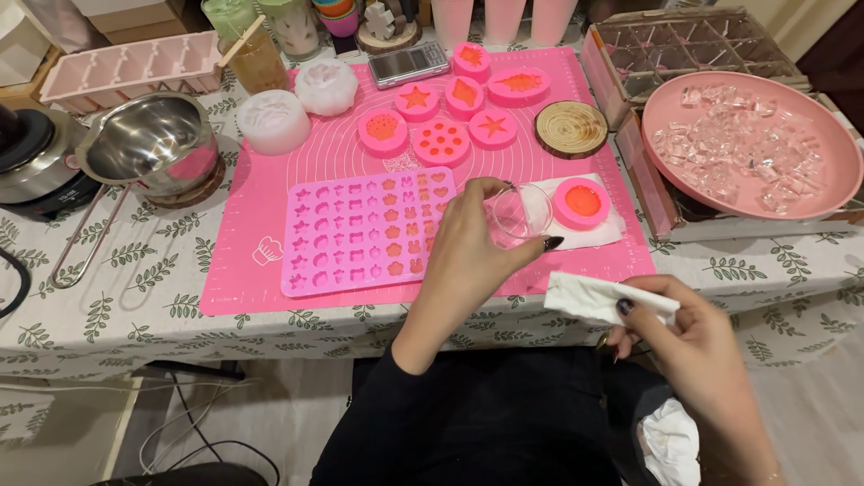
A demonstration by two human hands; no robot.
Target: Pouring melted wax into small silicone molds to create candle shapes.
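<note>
A small clear glass cup (520,214) is gripped by the curled fingers of the left hand (468,261) and held tilted over the pink silicone mat (261,202), just beside a round pink mould (581,202) resting on a white napkin (612,236). A folded white tissue (598,300) is pinched between thumb and fingers of the right hand (697,355), near the table edge.
</note>
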